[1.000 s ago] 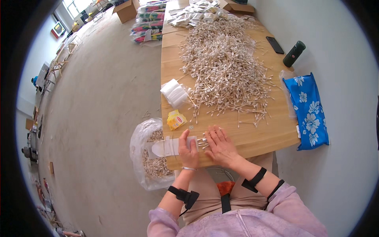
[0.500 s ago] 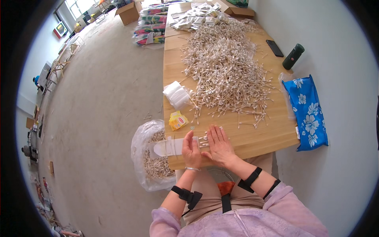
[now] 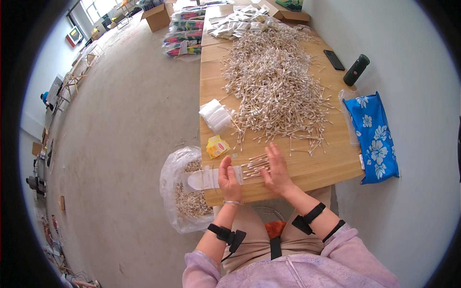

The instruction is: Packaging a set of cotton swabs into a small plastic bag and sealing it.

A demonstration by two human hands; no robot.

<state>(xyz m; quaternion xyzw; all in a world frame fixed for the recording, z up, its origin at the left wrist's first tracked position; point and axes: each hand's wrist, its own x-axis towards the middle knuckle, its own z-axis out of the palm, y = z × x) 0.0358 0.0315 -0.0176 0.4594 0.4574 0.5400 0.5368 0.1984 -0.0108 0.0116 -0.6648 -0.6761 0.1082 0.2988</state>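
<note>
A small bundle of cotton swabs (image 3: 255, 167) lies on the table between my hands, its sticks pointing left to right. Stretched fingers of my right hand (image 3: 277, 172) rest at the bundle's right end, the palm low over the wood. My left hand (image 3: 230, 180) is curled over a whitish see-through plastic sleeve (image 3: 201, 180) with a rounded left end, which juts past the table's left edge. The sleeve's right end meets the tips of the swabs. What the left fingertips pinch is partly hidden.
A big heap of loose swabs (image 3: 278, 81) covers the table's middle, with filled packets (image 3: 240, 21) behind. Yellow cards (image 3: 217, 147) and clear bags (image 3: 216, 115) lie left. A phone (image 3: 333, 60), bottle (image 3: 356, 70) and blue flowered pack (image 3: 374, 137) line the right. A swab-filled bag (image 3: 168, 192) stands lower left.
My right hand has shifted right and slightly away from me, uncovering more of the swab bundle. My left hand has moved slightly left along the plastic sleeve.
</note>
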